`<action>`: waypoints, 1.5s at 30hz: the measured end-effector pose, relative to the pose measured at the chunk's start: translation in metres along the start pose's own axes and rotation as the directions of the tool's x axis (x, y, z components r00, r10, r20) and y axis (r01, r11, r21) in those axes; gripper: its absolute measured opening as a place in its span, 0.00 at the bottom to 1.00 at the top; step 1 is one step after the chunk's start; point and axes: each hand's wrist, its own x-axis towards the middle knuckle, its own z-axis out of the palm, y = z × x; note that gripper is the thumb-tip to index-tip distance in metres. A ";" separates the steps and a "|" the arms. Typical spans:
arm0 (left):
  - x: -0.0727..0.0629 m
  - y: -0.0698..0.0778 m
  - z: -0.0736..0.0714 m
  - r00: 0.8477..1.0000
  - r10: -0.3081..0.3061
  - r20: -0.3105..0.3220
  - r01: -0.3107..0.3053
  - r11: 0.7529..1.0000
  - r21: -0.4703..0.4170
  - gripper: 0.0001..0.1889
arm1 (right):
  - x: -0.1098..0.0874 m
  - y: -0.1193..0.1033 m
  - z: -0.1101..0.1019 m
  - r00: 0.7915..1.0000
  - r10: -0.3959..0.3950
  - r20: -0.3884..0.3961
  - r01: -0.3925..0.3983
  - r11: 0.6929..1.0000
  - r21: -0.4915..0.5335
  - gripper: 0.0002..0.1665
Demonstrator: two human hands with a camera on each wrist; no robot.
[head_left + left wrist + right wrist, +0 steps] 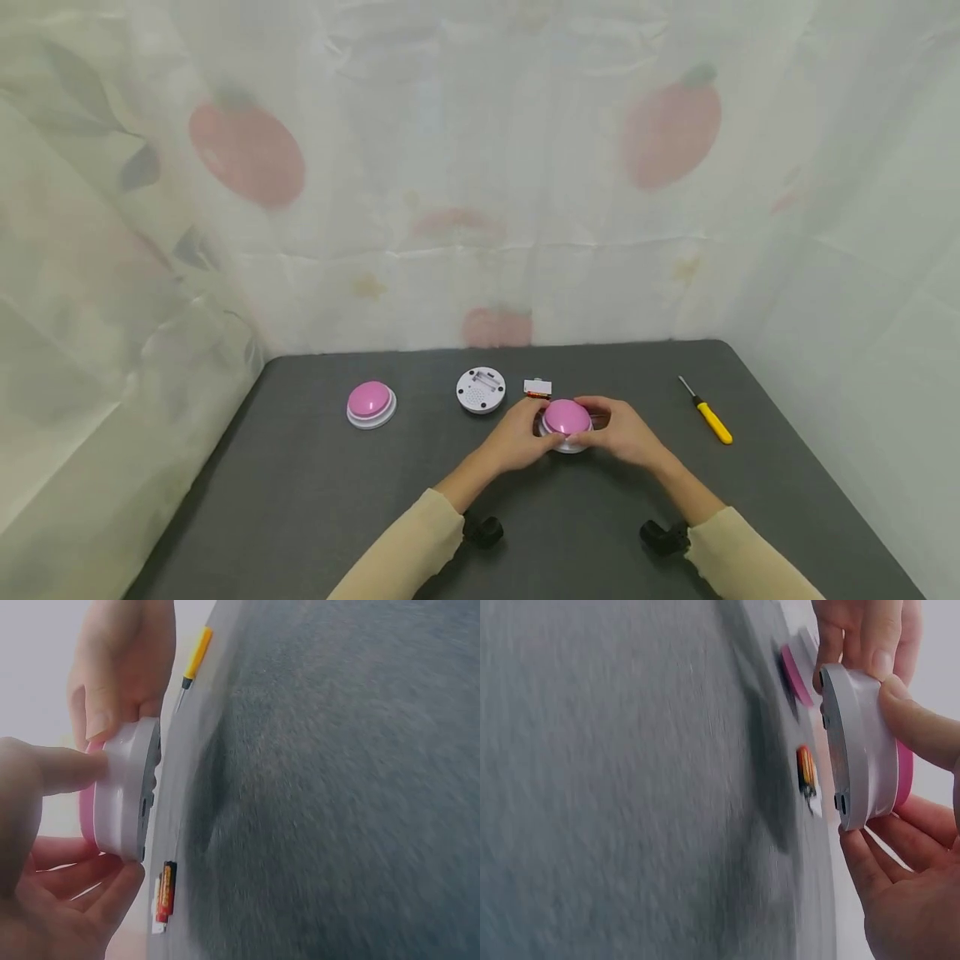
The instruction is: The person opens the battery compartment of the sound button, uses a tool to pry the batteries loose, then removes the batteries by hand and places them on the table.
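Both hands hold a pink-topped push button with a white base (567,417) above the dark table, pink side up. My left hand (521,437) grips its left side, thumb at the near rim; my right hand (622,432) grips the right side likewise. From the left wrist view, the white side wall (124,791) sits between thumb and fingers. Small dark feet (840,801) show on the underside in the right wrist view. Just beyond the hands lie red-and-black batteries (166,892) by a small white piece (537,386).
Another pink button (371,403) stands at the left. A white round unit (481,390) lies with its battery compartment uncovered and facing up. A yellow-handled screwdriver (712,421) lies to the right. A patterned curtain (450,167) hangs behind the table (300,500).
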 end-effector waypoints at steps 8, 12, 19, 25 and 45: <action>-0.026 -0.009 -0.015 1.000 0.004 -0.003 -0.004 0.999 -0.043 0.28 | 0.001 -0.014 0.019 1.000 -0.016 0.023 0.016 1.000 -0.011 0.39; -0.038 -0.012 -0.023 1.000 0.003 -0.015 -0.004 0.997 -0.071 0.28 | 0.002 -0.020 0.028 0.999 -0.014 0.030 0.015 1.000 -0.008 0.39; -0.056 -0.015 -0.036 0.999 0.007 -0.047 -0.011 0.996 -0.092 0.29 | 0.002 -0.037 0.041 1.000 -0.012 0.025 0.012 1.000 0.005 0.38; -0.071 -0.017 -0.044 0.996 0.020 -0.083 -0.030 0.992 -0.121 0.29 | 0.002 -0.048 0.051 1.000 -0.015 0.022 0.015 1.000 0.002 0.38; -0.099 -0.036 -0.060 0.960 0.260 -0.109 -0.268 0.961 -0.068 0.37 | 0.002 -0.059 0.059 0.985 -0.039 0.170 0.015 0.990 0.141 0.33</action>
